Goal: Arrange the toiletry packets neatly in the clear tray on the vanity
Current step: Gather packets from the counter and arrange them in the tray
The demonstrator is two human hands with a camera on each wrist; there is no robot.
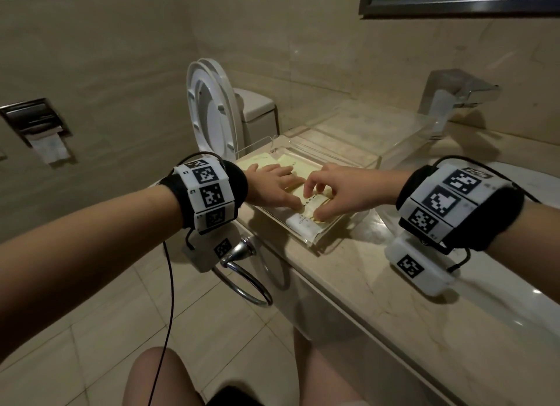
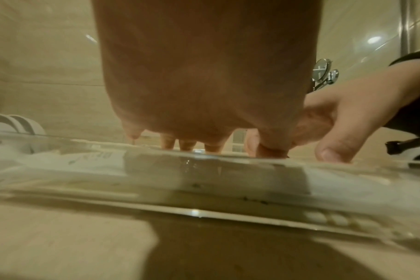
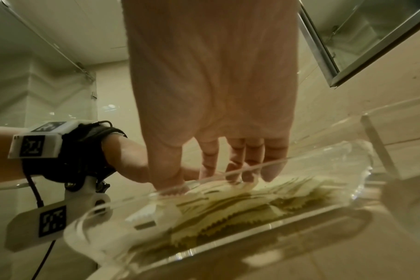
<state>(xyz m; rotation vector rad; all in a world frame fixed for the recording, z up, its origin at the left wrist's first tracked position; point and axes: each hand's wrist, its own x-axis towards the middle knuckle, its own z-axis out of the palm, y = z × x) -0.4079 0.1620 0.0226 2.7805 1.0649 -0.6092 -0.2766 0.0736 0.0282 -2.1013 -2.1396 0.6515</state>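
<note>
A clear tray (image 1: 333, 228) sits on the beige vanity top near its left end. Several pale yellow toiletry packets (image 1: 257, 163) with zigzag edges lie overlapped inside it, and a white packet (image 1: 303, 225) lies at the near end. My left hand (image 1: 272, 187) lies flat on the yellow packets, fingers stretched out. My right hand (image 1: 342, 190) arches over the pile, thumb and fingertips touching a printed yellow packet. The right wrist view shows the yellow packets (image 3: 240, 208) and the white packet (image 3: 151, 214) through the tray wall (image 3: 252, 236), under my right hand (image 3: 211, 94).
A larger clear acrylic box (image 1: 378, 133) stands just behind the tray. A chrome faucet (image 1: 454, 93) and the sink basin (image 1: 515, 284) are to the right. Left of the vanity are a toilet (image 1: 212, 111) with its lid raised and a towel ring (image 1: 248, 278).
</note>
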